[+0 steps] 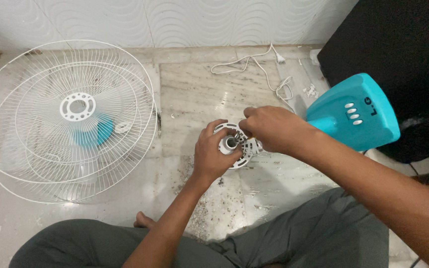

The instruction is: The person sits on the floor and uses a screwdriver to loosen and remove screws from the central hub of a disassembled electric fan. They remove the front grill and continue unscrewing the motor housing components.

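A white round fan motor housing point(238, 149) with a central hub lies on the marble floor in front of my crossed legs. My left hand point(213, 154) grips its left side, thumb and fingers around the hub. Over its upper right side my right hand point(270, 128) has its fingers pinched together; whatever they hold is hidden. A teal fan base point(356, 111) with several white buttons lies tilted to the right, joined to the housing behind my right wrist.
Two white wire fan guards point(65, 119) lie stacked at the left, with a blue blade part showing through. A white power cord point(254, 62) trails along the far wall. A black object point(403, 49) stands at the right. Dirt specks litter the floor near my legs.
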